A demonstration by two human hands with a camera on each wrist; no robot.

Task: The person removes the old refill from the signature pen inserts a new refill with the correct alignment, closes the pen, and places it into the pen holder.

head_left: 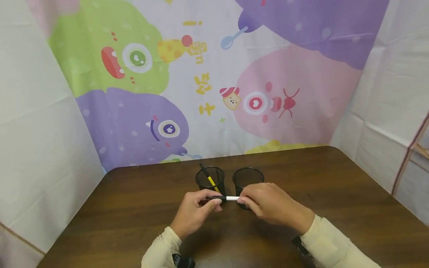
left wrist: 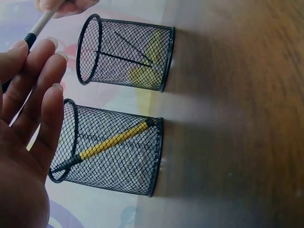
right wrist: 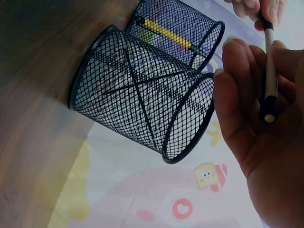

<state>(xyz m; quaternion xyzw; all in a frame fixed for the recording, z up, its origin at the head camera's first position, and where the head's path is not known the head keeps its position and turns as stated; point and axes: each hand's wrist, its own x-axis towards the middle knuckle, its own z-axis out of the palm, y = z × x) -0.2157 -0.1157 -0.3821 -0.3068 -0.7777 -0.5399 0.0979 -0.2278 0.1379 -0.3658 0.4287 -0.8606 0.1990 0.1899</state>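
Observation:
Level in front of the two cups, a white pen (head_left: 232,198) with black ends spans both hands. My left hand (head_left: 194,209) pinches its black capped end between thumb and fingers. The white barrel is gripped by my right hand (head_left: 273,204); the right wrist view shows the black tail of the white pen (right wrist: 270,78) poking out near the palm. Just beyond the left hand stands a black mesh pen cup (left wrist: 118,175), with a yellow pen (left wrist: 114,147) leaning inside it. A second mesh cup (right wrist: 137,95) stands beside it, partly hidden behind the right hand in the head view.
Both cups stand on a dark brown wooden table (head_left: 134,208). Behind its far edge hangs a cloth backdrop (head_left: 207,137) printed with cartoon monsters. White fabric walls (head_left: 43,123) rise at either side.

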